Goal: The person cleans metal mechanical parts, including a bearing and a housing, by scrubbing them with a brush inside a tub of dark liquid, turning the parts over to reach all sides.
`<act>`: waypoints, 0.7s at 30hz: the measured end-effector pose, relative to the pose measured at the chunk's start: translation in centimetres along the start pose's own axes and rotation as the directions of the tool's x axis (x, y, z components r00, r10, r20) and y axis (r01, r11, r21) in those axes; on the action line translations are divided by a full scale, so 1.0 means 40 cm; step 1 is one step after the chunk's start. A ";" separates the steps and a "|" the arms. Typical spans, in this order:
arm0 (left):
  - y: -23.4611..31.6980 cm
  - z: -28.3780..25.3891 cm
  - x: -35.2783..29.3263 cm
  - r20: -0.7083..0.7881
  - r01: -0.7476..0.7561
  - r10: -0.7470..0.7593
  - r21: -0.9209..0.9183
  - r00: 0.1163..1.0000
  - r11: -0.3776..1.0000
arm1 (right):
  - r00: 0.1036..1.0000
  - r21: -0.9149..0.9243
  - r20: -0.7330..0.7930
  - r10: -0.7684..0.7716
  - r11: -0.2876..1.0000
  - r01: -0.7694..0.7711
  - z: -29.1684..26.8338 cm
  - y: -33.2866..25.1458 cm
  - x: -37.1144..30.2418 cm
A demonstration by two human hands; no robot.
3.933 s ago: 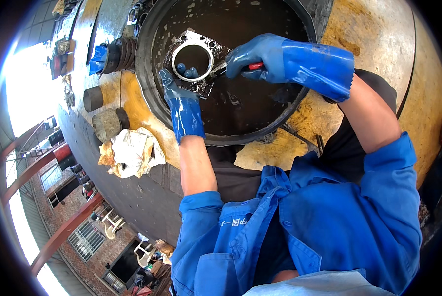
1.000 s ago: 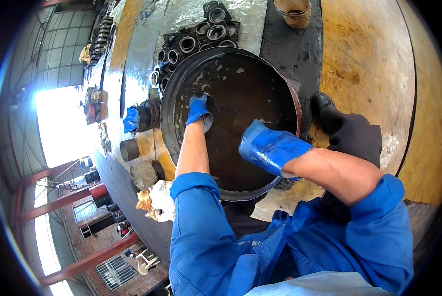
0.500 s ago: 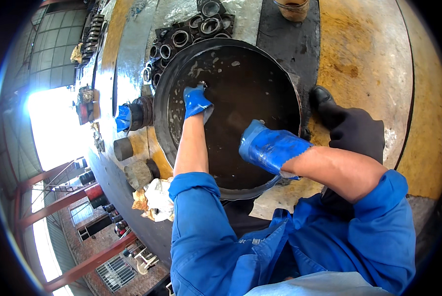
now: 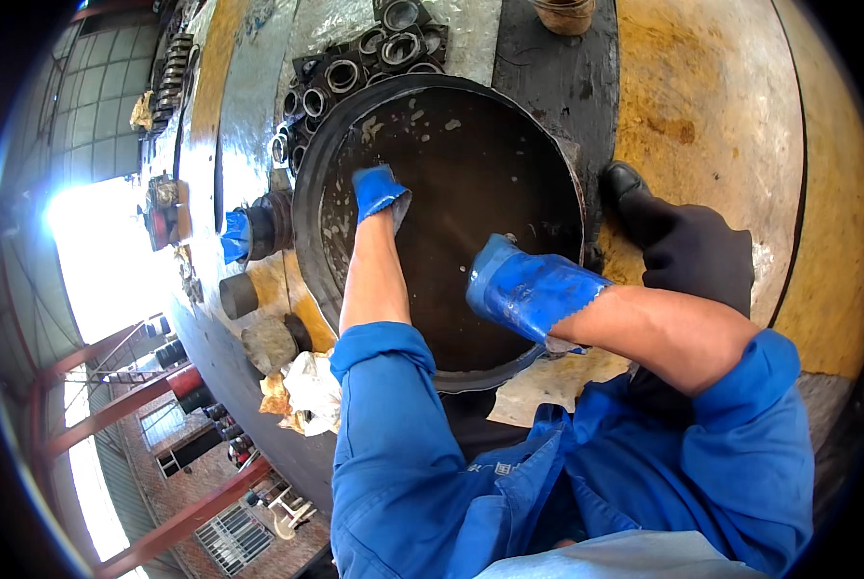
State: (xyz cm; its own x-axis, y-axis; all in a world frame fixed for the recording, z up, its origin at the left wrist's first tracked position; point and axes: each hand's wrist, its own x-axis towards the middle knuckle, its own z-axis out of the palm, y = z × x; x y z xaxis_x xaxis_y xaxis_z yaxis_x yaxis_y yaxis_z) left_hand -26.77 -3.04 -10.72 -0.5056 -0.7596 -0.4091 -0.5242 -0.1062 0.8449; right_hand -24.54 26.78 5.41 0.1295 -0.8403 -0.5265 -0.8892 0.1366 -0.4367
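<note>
A wide round black tub (image 4: 314, 207) stands on the floor in front of me, filled with dark brown liquid (image 4: 451, 174) with pale flecks of foam on it. My left hand (image 4: 378, 191), in a blue rubber glove, reaches into the liquid at the tub's left side; its fingers are under the surface. Nearer the tub's right front, my right hand (image 4: 523, 285), gloved in the same blue, also dips in up to the fingers. The murky liquid hides the fingers of both hands and anything they may hold.
Several black metal rings (image 4: 345, 75) are heaped beyond the tub's left rim. A brown bucket (image 4: 564, 15) stands at the far right. Left of the tub are dark cylinders (image 4: 240, 295) and white rags (image 4: 313, 391). A black boot (image 4: 625, 181) is close to the right rim.
My left hand has sunk slightly deeper, and a small shiny bit beside its fingertips no longer shows. The right hand stays almost in place. The whole view has shifted slightly.
</note>
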 end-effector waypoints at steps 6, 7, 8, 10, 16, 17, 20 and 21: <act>-0.036 -0.007 -0.021 0.083 0.162 -0.161 0.000 0.983 0.987 | 0.999 -0.012 0.033 0.008 1.000 -0.008 0.017 0.000 0.003; -0.064 0.009 -0.010 0.083 0.167 -0.167 0.002 0.982 0.986 | 0.999 -0.011 0.043 0.017 1.000 -0.016 0.021 0.007 0.004; -0.098 0.018 0.012 0.078 0.173 -0.173 0.001 0.982 0.985 | 0.998 -0.010 0.061 0.022 1.000 -0.022 0.026 0.013 0.008; -0.173 -0.018 0.103 0.053 0.108 -0.131 0.322 0.990 0.941 | 0.998 -0.021 0.068 0.009 1.000 -0.007 0.019 0.005 0.011; -0.250 -0.248 0.248 0.047 -0.070 0.054 0.787 0.997 0.613 | 0.998 -0.025 -0.057 -0.023 0.999 0.021 -0.013 -0.037 -0.020; -0.274 -0.191 0.198 0.086 -0.089 0.033 0.803 0.996 0.590 | 0.996 0.011 -0.086 0.009 1.000 -0.008 0.018 -0.010 -0.006; -0.268 -0.048 0.060 0.230 -0.229 0.061 0.829 0.971 0.510 | 0.927 0.303 -0.315 0.204 0.947 -0.106 0.141 0.054 0.054; -0.268 -0.058 0.022 0.292 -0.296 0.074 0.857 0.953 0.421 | 0.959 0.188 -0.220 0.178 0.972 -0.137 0.127 0.050 0.040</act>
State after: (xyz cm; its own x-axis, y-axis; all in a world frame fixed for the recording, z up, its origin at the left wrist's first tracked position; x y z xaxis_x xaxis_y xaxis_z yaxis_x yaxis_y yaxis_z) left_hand -20.01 -4.08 -19.34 -0.7211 -0.5444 -0.4285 -0.6589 0.7300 0.1816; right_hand -23.87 28.37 -0.02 -0.1305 -0.8969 -0.4226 -0.7997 0.3471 -0.4899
